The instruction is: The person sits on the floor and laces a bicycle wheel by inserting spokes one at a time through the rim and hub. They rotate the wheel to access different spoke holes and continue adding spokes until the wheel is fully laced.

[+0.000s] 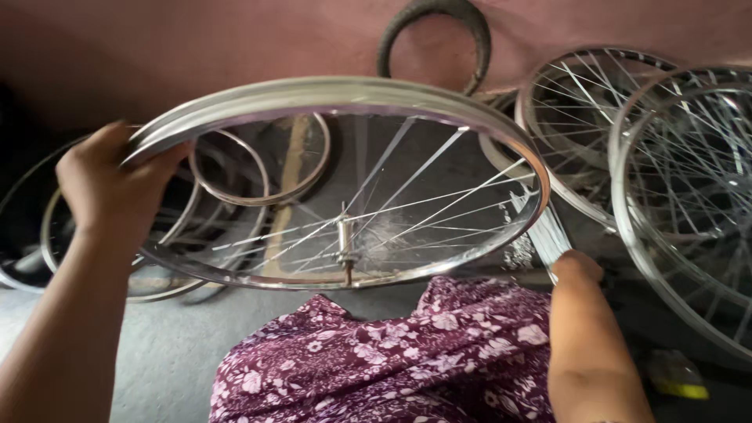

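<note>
Spoked bicycle wheel point(345, 180) at frame centre, tilted above the lap. Left hand point(110, 184) closed on its rim (left edge). Right hand point(576, 265) holds a bundle of loose spokes point(544, 227); finger closure cannot be seen.

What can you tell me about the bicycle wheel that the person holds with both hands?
The bicycle wheel is a shiny metal rim without a tyre, with thin spokes running to a central hub and axle. Only part of it seems spoked; the left side looks open. It is held nearly flat, tilted toward the camera, above a lap in purple flowered cloth. The left hand grips its left edge. The right hand is at its right edge, holding a bundle of loose spokes.
</note>
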The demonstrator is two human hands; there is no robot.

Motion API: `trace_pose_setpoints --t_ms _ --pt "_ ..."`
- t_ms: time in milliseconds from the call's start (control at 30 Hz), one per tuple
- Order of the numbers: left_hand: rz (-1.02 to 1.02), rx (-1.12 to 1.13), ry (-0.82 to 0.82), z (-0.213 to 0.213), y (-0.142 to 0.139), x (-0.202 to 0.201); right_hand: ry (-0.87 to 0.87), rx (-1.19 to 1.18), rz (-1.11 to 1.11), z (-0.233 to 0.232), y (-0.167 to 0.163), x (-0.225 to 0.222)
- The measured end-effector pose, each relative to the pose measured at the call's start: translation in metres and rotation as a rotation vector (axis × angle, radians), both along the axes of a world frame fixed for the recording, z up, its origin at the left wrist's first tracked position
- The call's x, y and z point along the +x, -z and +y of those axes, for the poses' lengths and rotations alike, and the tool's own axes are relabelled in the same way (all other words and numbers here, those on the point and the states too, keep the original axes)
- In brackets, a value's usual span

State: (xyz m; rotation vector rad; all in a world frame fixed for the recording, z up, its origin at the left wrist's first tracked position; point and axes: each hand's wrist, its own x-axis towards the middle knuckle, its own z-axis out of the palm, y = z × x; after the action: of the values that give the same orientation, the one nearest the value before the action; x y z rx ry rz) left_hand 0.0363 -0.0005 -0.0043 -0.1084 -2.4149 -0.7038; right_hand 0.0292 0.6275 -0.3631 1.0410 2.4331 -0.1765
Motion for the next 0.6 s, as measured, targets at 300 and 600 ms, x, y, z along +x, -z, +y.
trace_pose_setpoints --t_ms 300,600 --pt "-0.118 -0.358 -0.088 0.1 -0.067 -0.044 -0.08 0.014 0.442 -0.01 -0.026 0.013" --pt "0.278 -0.287 -0.02 0.165 -0.052 -0.102 -0.028 -0.632 1.493 -0.014 -0.151 0.116"
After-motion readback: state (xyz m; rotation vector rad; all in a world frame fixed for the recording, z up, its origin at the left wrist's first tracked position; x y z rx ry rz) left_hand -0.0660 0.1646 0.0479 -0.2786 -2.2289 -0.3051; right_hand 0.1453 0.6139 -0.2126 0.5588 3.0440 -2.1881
